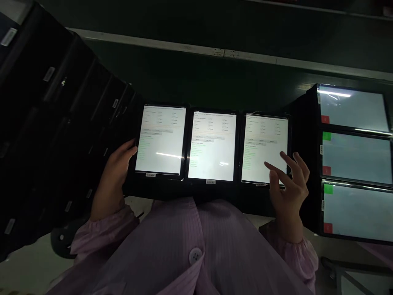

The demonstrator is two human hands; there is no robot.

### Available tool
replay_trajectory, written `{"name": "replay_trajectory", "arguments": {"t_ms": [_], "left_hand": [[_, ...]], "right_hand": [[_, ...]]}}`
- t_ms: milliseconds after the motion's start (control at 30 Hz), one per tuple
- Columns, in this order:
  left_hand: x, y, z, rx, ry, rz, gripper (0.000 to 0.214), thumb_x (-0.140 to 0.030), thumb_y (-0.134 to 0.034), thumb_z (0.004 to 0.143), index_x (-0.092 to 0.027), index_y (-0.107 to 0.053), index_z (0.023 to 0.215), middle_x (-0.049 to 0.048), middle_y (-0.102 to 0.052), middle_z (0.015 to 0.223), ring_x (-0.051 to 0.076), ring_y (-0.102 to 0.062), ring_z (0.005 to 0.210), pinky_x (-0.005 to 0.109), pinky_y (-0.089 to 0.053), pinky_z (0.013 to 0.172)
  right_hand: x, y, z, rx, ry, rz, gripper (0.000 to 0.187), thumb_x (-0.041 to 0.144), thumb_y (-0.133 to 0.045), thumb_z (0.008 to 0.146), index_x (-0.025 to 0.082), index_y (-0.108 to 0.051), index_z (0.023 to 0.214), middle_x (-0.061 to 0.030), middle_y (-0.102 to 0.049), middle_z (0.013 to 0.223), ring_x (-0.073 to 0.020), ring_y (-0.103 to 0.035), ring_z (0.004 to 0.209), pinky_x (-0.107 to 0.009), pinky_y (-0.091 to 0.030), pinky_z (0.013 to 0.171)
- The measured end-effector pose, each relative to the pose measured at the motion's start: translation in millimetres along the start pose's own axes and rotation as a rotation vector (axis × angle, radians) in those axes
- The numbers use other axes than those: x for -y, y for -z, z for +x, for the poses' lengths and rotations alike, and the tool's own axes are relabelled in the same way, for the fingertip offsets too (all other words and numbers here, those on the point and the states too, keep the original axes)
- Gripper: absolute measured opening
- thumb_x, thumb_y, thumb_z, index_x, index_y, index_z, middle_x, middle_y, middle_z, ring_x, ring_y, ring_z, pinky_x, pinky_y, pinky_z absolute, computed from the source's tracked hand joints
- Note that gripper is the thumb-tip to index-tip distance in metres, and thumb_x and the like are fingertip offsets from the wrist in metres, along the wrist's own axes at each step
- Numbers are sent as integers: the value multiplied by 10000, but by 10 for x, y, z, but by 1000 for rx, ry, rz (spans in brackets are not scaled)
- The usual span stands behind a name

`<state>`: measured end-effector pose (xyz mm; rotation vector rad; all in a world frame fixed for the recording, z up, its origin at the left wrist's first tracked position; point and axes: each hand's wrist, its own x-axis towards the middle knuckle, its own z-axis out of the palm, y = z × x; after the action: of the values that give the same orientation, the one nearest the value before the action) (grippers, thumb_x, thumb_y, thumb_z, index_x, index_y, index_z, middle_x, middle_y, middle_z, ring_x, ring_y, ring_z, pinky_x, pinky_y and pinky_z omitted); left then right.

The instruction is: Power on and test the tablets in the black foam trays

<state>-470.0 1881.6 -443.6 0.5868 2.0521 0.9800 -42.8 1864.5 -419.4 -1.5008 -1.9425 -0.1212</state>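
Three lit tablets lie side by side in front of me: a left tablet (160, 141), a middle tablet (211, 147) and a right tablet (260, 141). Each shows a white page with check marks, grey buttons and lines of green text. My left hand (115, 170) grips the left edge of the left tablet, thumb at the screen's rim and most fingers hidden in the dark. Over the lower right of the right tablet hovers my right hand (290, 186). Its fingers are spread, the index finger pointing at the screen; whether it touches the glass I cannot tell.
On the right, three screens stand in a column: an upper screen (353, 108), a middle screen (356, 157) and a lower screen (357, 211), with red or green corner squares. Dark labelled devices (61, 110) line the left. A pale strip (190, 47) crosses the dark green table.
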Motion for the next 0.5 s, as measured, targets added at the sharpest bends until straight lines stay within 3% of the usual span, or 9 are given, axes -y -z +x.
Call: {"name": "replay_trajectory", "arguments": {"t_ms": [67,133,300,367,500], "left_hand": [[-25,39,-32,5,10,38,619,-333,-773,787,-133,-748,1372,147,-592,1635,431,-407,1610,589,-352,1315],[3,108,-64,88,8,77,773,-418,-818,741,-176,-694,1464,133,-573,1656,427,-419,1605,588,-326,1324],[221,297,-152,368,-57,283,1353,-672,-872,610,-235,-283,1747,135,-263,1832,442,-194,1693,610,-357,1299],[291,323,-183,399,-78,347,1420,-717,-849,610,-232,-185,1767,156,-199,1848,443,-190,1694,633,-315,1310],[309,264,-207,375,-69,339,1382,-692,-822,637,-211,-180,1761,189,-271,1821,420,-287,1667,618,-286,1326]], "right_hand": [[65,-27,1,26,43,18,244,277,-632,1042,359,-854,1100,-35,-740,1390,-410,-581,1469,-733,-567,1117],[183,-76,-13,88,112,30,246,267,-639,1034,370,-850,1107,-26,-727,1423,-406,-557,1493,-730,-557,1135],[609,-268,-103,338,324,155,240,257,-645,1036,309,-840,1166,-74,-695,1504,-399,-453,1581,-661,-591,1138],[731,-335,-126,386,377,191,239,248,-636,1045,282,-836,1171,-92,-699,1502,-394,-434,1597,-651,-590,1152],[798,-421,-122,376,373,147,238,228,-629,1048,298,-830,1154,-74,-689,1513,-413,-384,1631,-713,-553,1173]]}}
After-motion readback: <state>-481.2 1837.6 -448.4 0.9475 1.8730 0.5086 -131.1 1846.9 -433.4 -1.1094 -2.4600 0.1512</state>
